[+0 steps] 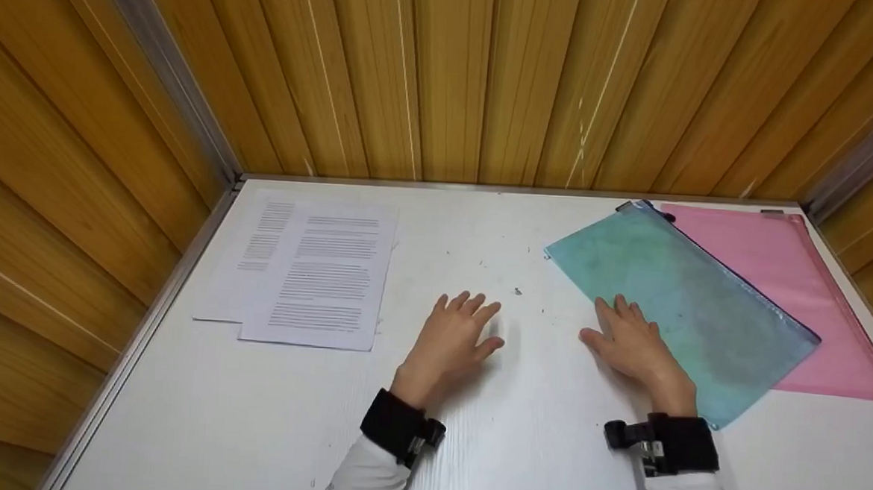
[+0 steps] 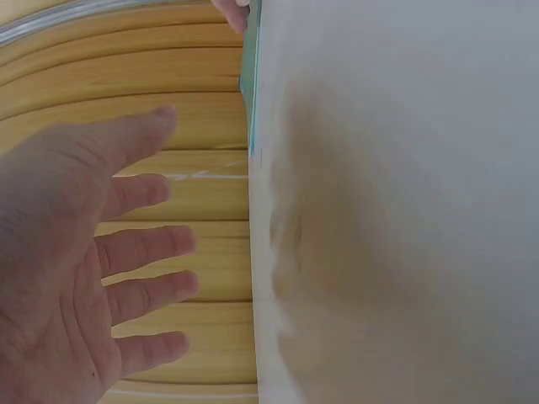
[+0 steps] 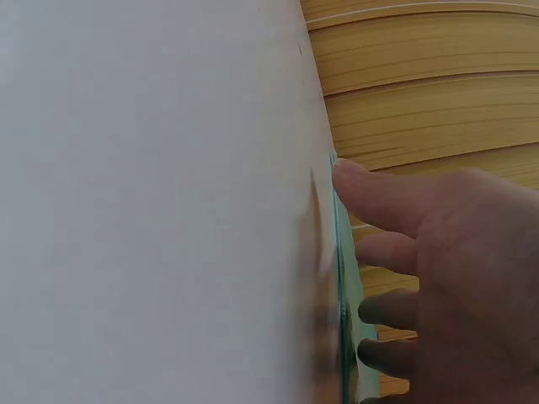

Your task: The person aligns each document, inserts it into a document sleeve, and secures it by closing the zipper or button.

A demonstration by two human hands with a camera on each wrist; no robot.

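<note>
My right hand (image 1: 637, 345) lies flat, fingers straight, on the teal pouch (image 1: 691, 307) overlapping the pink pouch (image 1: 778, 285); left hand (image 1: 450, 339) relaxed, empty; pouch looks light, floppy, slick—I'd pinch its near edge.

An office-like desk nook: a white desk (image 1: 472, 426) boxed in by wood-panelled walls (image 1: 453, 74), with printed sheets (image 1: 315, 272) near its far left corner and zip document pouches (image 1: 702, 304) at its right edge.

A translucent teal zip pouch (image 1: 683, 306), flat and rectangular with a dark zipper along its upper edge, lies diagonally in the right half of the head view, running from upper centre-right down to lower right, partly overlapping a pink pouch (image 1: 793, 286).
</note>
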